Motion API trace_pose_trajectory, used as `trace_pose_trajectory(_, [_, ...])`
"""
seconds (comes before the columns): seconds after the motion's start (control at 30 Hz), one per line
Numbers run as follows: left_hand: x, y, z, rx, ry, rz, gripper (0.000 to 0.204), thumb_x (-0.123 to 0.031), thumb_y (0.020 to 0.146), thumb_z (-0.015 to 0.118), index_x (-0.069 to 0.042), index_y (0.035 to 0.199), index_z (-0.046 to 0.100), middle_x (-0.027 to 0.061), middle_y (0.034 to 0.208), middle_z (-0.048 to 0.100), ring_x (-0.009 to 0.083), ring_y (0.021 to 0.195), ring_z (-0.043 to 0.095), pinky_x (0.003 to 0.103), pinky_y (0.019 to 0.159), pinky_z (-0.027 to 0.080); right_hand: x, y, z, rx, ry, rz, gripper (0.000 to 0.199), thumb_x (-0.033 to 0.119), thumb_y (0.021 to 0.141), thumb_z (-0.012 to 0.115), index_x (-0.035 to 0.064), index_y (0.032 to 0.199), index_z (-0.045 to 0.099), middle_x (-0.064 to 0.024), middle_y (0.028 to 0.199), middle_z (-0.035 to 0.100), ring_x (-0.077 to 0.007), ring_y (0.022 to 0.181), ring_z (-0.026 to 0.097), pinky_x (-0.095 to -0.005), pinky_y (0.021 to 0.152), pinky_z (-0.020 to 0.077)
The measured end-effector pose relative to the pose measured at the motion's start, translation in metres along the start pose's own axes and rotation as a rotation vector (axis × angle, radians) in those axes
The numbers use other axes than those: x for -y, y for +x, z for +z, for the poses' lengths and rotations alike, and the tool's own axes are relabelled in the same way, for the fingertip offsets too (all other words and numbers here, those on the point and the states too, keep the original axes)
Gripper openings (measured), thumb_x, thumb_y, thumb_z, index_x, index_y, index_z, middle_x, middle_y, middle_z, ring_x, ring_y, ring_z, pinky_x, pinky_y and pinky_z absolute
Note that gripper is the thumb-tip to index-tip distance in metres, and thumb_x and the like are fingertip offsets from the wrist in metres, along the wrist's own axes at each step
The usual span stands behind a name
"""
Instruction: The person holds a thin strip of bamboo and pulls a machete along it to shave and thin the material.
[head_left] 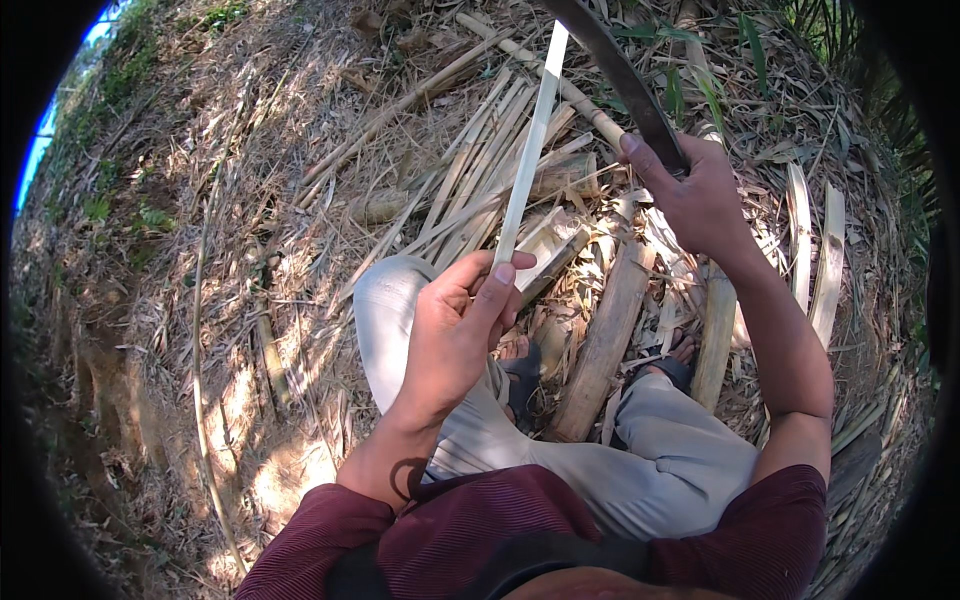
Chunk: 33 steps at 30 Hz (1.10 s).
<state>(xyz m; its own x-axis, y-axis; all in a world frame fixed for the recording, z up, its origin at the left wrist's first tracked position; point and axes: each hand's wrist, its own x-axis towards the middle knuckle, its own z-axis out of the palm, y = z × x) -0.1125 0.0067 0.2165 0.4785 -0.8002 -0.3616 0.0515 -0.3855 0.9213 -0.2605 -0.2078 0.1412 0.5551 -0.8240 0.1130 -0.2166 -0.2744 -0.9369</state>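
My left hand [455, 325] grips the near end of a thin pale bamboo strip [530, 150] that points up and away from me. My right hand [695, 195] is closed on the handle of a long dark curved blade [615, 65], raised to the right of the strip; blade and strip come close together near the top edge. Below my hands lie my knees in light grey trousers, with my sandalled feet on the ground between them.
A pile of split bamboo pieces [480, 170] lies ahead on ground covered in dry leaves. A thick bamboo log [605, 340] rests between my feet. More split strips [815, 260] lie to the right. Green plants stand at the top right.
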Motion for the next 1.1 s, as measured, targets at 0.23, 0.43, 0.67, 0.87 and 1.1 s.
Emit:
trace_pose_trajectory(0.23, [-0.015,0.002,0.0,0.074,0.019,0.006,0.031,-0.023,0.107,0.048,0.0,0.117,0.065,-0.0022,0.074,0.058,0.0005,0.053,0.036,0.018,0.05,0.027,0.039,-0.005,0.021,0.147,0.341,0.125,0.039,0.04,0.091,0.075,0.0021,0.094,0.068,0.0045,0.058,0.05,-0.0046,0.049,0.047,-0.0244,0.046,0.0375])
trace_pose_trajectory(0.43, [-0.016,0.001,-0.001,0.115,0.066,0.049,0.034,-0.026,0.107,0.048,0.001,0.119,0.064,-0.0001,0.074,0.059,0.0006,0.051,0.039,0.018,0.048,0.029,0.057,-0.008,0.028,0.23,0.556,0.137,0.033,0.033,0.091,0.076,0.0063,0.087,0.058,0.005,0.056,0.046,-0.0033,0.043,0.04,-0.0228,0.04,0.033])
trace_pose_trajectory(0.67, [-0.015,0.005,0.003,0.062,0.116,0.114,0.03,-0.025,0.105,0.053,0.001,0.116,0.064,0.0013,0.076,0.062,0.0011,0.049,0.043,0.019,0.046,0.032,0.054,-0.007,0.028,0.213,0.597,0.072,0.031,0.029,0.09,0.077,0.0053,0.088,0.058,0.0051,0.056,0.046,-0.0034,0.043,0.04,-0.0227,0.04,0.0333])
trace_pose_trajectory(0.87, [-0.02,0.006,0.0,0.084,0.122,0.101,0.025,-0.02,0.104,0.054,0.002,0.11,0.065,0.0035,0.079,0.063,0.0024,0.049,0.044,0.019,0.045,0.032,0.058,-0.009,0.025,0.272,0.722,0.136,0.032,0.029,0.09,0.078,0.0048,0.089,0.057,0.0042,0.056,0.046,-0.004,0.044,0.041,-0.0237,0.04,0.0344])
trace_pose_trajectory(1.1, [-0.013,0.011,-0.007,0.085,0.173,0.164,0.027,-0.017,0.105,0.05,0.005,0.113,0.062,0.0119,0.095,0.069,0.0131,0.062,0.064,0.026,0.055,0.05,0.058,-0.018,0.04,0.219,0.571,0.066,0.025,0.023,0.092,0.074,0.002,0.084,0.064,0.002,0.056,0.053,-0.0047,0.046,0.046,-0.0253,0.043,0.0353])
